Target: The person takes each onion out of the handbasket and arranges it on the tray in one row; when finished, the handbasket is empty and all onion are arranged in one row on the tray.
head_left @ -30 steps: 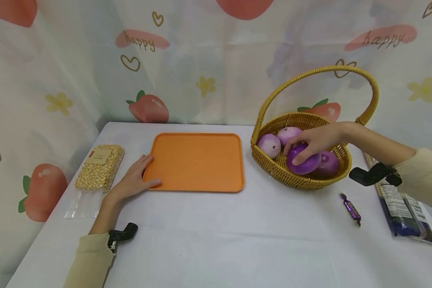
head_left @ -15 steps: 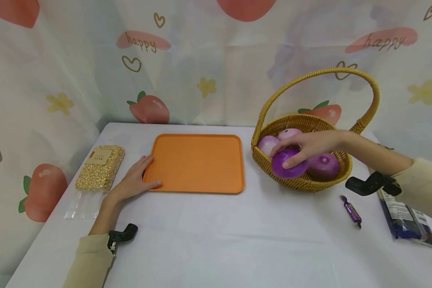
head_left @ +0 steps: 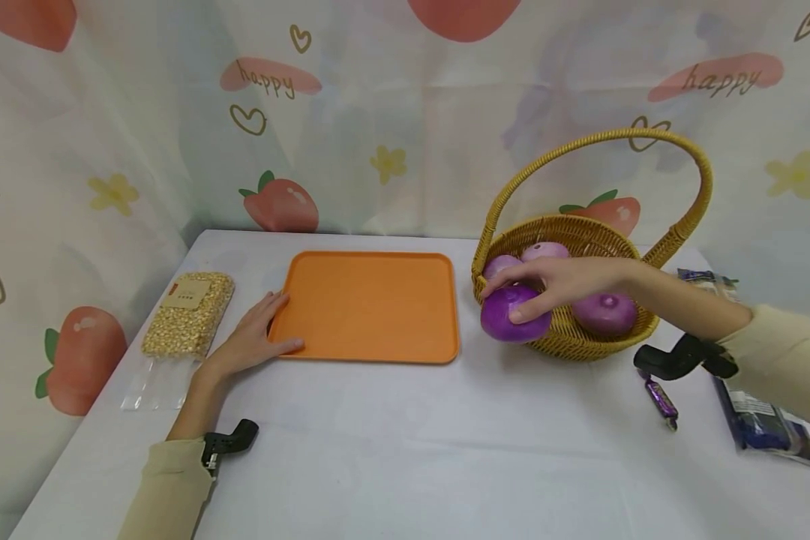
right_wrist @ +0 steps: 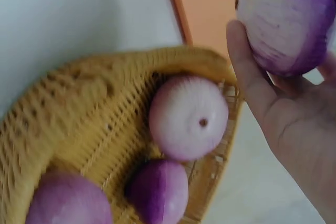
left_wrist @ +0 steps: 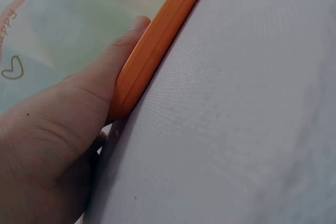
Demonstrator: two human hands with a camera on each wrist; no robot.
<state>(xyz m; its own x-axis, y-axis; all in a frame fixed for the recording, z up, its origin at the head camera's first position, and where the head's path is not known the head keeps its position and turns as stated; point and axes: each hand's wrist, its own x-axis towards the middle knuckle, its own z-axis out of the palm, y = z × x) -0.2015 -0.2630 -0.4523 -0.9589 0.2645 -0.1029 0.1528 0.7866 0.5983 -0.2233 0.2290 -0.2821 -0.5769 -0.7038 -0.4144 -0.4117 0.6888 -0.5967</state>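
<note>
My right hand (head_left: 560, 277) grips a deep purple onion (head_left: 502, 321), thumb on its near side and fingers over its far side. In the head view the onion overlaps the front left rim of the wicker basket (head_left: 577, 346). Three more onions lie inside: one at the right (head_left: 606, 312), a pale onion (right_wrist: 189, 118) and another partly hidden behind my right hand. Over at the orange tray (head_left: 371, 306), my left hand (head_left: 248, 341) rests on its left front corner with fingers extended. The left wrist view shows the thumb (left_wrist: 118, 51) along the tray's rim.
A clear bag of yellow kernels (head_left: 190, 319) lies left of the tray. Right of the basket are a purple wrapped candy (head_left: 661, 403) and dark blue packages (head_left: 766, 435), partly behind the right sleeve. The basket's tall handle (head_left: 601, 136) arches above it.
My right hand has moved left and toward me with the purple onion, from inside the basket to its front left rim. The left hand and tray have stayed put.
</note>
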